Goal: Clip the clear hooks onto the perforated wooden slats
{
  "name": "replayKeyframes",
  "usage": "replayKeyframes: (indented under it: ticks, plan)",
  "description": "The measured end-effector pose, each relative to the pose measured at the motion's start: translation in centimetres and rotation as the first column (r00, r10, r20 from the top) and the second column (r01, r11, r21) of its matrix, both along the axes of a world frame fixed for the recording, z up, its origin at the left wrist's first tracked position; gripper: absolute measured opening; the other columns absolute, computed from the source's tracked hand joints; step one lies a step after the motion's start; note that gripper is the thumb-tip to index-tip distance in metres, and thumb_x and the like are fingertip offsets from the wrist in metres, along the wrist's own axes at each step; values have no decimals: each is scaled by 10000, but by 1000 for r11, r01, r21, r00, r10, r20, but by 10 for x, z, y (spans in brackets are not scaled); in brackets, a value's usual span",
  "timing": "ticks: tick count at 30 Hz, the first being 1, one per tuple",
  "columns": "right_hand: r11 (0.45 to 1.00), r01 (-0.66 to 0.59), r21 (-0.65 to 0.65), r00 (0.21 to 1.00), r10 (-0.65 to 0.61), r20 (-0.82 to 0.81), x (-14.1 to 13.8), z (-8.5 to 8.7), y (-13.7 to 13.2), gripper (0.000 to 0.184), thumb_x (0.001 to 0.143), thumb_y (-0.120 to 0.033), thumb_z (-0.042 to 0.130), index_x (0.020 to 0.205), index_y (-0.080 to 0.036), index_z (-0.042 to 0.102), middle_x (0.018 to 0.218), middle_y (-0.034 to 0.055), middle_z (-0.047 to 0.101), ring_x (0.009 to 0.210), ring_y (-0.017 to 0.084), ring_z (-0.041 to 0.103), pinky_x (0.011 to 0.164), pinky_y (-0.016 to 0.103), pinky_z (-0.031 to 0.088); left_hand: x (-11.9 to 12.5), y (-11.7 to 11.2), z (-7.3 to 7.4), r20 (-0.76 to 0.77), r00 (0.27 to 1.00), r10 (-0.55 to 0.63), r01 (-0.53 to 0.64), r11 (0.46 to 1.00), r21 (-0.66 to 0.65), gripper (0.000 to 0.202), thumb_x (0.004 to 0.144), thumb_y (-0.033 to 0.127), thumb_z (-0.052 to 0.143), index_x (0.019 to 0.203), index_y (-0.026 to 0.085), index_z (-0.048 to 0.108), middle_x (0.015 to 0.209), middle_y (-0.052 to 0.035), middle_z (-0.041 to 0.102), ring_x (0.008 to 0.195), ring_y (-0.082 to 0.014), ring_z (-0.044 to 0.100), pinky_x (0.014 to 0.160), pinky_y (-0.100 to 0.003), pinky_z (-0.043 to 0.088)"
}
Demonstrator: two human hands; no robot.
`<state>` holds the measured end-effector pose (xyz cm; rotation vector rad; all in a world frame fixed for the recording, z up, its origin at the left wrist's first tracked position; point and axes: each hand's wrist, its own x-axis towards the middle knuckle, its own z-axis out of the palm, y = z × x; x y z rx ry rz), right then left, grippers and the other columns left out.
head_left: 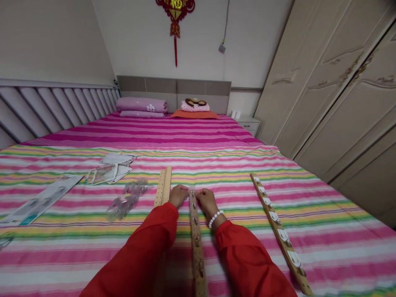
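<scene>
A narrow wooden strip (198,251) with a row of small metal hooks lies lengthwise on the striped bedspread in front of me. My left hand (178,195) is at the left of its far end, thumb and fingers pinched together. From the other side my right hand (207,201), with a white bead bracelet (215,218) at the wrist, pinches at the same end. Something pale and see-through shows between the fingertips, too small to name. Left of my left hand lie wooden strips with holes (163,186), partly covered by my red sleeve.
Another wooden strip (275,225) carrying white hooks lies to the right. On the left are a crumpled clear plastic bag (128,199), several flat packets (113,169) and a long package (46,198). Folded bedding (142,105) rests by the headboard; a wardrobe (328,90) stands at the right.
</scene>
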<state>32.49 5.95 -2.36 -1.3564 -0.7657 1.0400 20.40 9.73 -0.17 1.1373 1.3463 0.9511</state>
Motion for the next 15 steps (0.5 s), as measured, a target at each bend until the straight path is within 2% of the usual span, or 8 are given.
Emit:
replayKeyframes:
  ticks: [6, 10, 15]
  plan:
    - [998, -18, -60, 1000, 17, -24, 3, -3, 7, 147, 465, -155, 692, 540, -187, 570, 408, -61, 529, 409, 103, 434, 439, 242, 326, -2, 4, -1, 4, 1000, -13, 13, 998, -64, 164, 526, 83, 647, 604, 175, 536, 411, 62, 523, 456, -111, 529, 476, -212, 366]
    - [996, -34, -88, 998, 29, -61, 4, 0, 8, 181, 470, -98, 692, 530, -202, 558, 383, -58, 498, 402, 117, 443, 427, 251, 315, -4, 4, -2, 25, 1000, -7, 9, 997, -71, 172, 524, 60, 629, 608, 174, 531, 406, 56, 521, 470, -114, 539, 486, -206, 376]
    - [992, -51, -118, 995, 40, -94, 4, 5, 7, 188, 482, -54, 651, 500, -214, 555, 388, -38, 506, 418, 132, 459, 418, 255, 315, -4, 1, -3, 57, 997, -47, 50, 998, -38, 140, 535, 60, 642, 632, 156, 615, 439, 52, 539, 445, -89, 487, 476, -204, 364]
